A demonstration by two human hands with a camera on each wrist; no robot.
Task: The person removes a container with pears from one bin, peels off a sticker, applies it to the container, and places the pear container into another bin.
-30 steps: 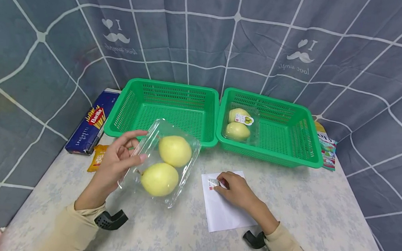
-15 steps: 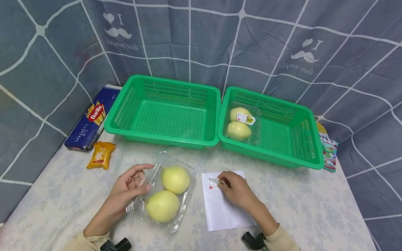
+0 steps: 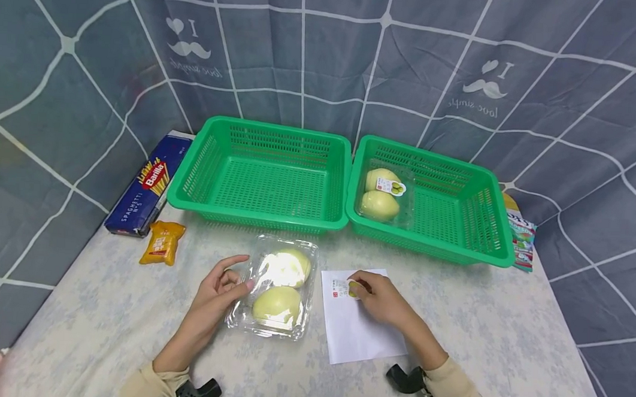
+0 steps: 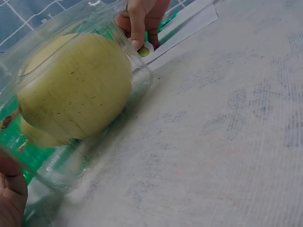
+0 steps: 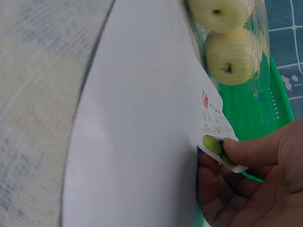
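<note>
My left hand point(image 3: 209, 313) grips the left edge of a clear plastic box point(image 3: 291, 332), thumb on top. Inside are two pale yellow-green pears point(image 3: 276, 307); the left wrist view shows one pear point(image 4: 78, 85) up close, and its box is tilted. To the right, my right hand point(image 3: 380, 299) pinches the picture end of a white fruit label point(image 3: 339, 288) between thumb and fingers. That label point(image 5: 213, 116) has red and dark print and a green fruit picture. It is over the far left part of a white paper sheet point(image 3: 361, 339); whether it still sticks there is unclear.
Two green plastic baskets point(image 3: 257, 218) stand side by side at the back; the right basket point(image 3: 434, 246) holds a labelled box of two pears point(image 3: 380, 206). On the left are a blue spaghetti box point(image 3: 145, 186) and an orange packet point(image 3: 163, 242). A colourful packet point(image 3: 521, 239) lies beyond the right basket.
My left hand has lowered the pear box toward the table and moved it right, near the paper. The right hand stays at the label, whose fruit picture now shows more.
</note>
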